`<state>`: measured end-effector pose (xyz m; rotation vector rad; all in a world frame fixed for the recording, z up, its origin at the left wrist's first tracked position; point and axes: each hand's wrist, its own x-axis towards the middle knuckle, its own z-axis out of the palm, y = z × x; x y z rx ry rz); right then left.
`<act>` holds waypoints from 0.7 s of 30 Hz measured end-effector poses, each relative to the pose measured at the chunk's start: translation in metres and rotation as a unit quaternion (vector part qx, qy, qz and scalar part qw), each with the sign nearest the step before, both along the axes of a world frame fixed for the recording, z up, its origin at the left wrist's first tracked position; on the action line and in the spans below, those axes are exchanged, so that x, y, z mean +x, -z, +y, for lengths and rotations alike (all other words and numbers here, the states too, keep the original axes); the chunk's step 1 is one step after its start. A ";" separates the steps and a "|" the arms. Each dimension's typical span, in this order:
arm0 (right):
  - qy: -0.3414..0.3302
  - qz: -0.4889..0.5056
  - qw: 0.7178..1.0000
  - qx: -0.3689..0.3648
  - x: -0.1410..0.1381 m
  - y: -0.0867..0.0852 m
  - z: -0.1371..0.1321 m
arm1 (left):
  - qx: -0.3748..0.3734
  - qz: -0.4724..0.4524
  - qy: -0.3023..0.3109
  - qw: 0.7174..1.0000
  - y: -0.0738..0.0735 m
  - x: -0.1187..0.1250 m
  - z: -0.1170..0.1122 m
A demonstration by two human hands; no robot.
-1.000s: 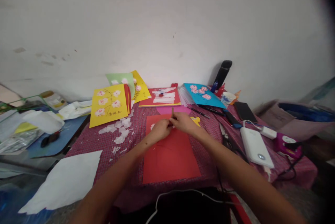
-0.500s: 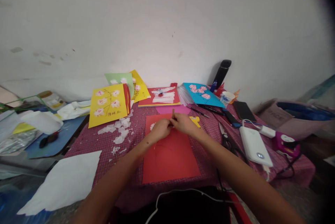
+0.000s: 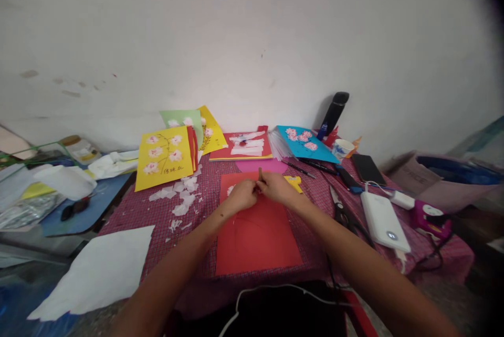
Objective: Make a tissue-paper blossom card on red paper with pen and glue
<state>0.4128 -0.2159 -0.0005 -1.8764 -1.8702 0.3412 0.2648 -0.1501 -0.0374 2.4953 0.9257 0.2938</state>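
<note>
A red sheet of paper (image 3: 255,237) lies on the checked tablecloth (image 3: 157,211) in front of me. Both my hands meet over its far end. My right hand (image 3: 275,187) is closed round a thin brown stick (image 3: 260,172) that points up from its fingers. My left hand (image 3: 242,195) is closed in a pinch right beside it, fingertips touching the same spot; what it holds is hidden. A small white-and-pink patch (image 3: 229,189) shows on the red sheet just left of my left hand.
Yellow cards with pink flowers (image 3: 163,157), a red card (image 3: 241,147) and a blue flower card (image 3: 303,143) lie at the back. Torn white scraps (image 3: 183,195) lie left. Scissors (image 3: 340,207), power bank (image 3: 384,220), phone (image 3: 368,169), cup (image 3: 342,147), black bottle (image 3: 334,111) stand right. A white sheet (image 3: 98,271) overhangs front left.
My hands have stayed together over the far end of the red sheet; the stick sits slightly lower in my right hand. Otherwise only a slight shift of view.
</note>
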 end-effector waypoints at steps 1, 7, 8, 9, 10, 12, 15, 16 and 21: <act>-0.002 0.001 1.000 0.000 0.000 0.000 0.000 | 0.001 0.000 0.001 1.000 -0.001 0.000 -0.001; -0.006 0.018 1.000 0.011 0.007 0.004 -0.001 | 0.004 -0.010 0.008 1.000 -0.007 -0.001 -0.002; -0.005 0.019 1.000 0.013 0.008 0.004 -0.001 | 0.004 -0.008 0.008 1.000 -0.006 -0.001 -0.002; -0.004 0.021 1.000 0.016 0.008 0.005 -0.001 | 0.004 -0.004 0.007 1.000 -0.006 -0.001 -0.001; -0.002 0.021 1.000 0.018 0.008 0.005 -0.001 | 0.005 -0.001 0.006 1.000 -0.005 -0.001 -0.001; 0.003 0.023 0.999 0.022 0.007 0.006 -0.002 | 0.008 0.007 0.003 1.000 -0.003 0.000 0.000; 0.008 0.027 0.999 0.031 0.006 0.007 -0.002 | 0.013 0.013 0.001 1.000 -0.002 0.002 0.000; 0.007 0.029 0.999 0.034 0.006 0.007 -0.002 | 0.015 0.014 0.001 1.000 -0.002 0.002 0.000; 0.005 0.043 0.998 0.044 0.007 0.011 -0.002 | 0.020 0.027 -0.002 0.999 -0.003 0.003 -0.002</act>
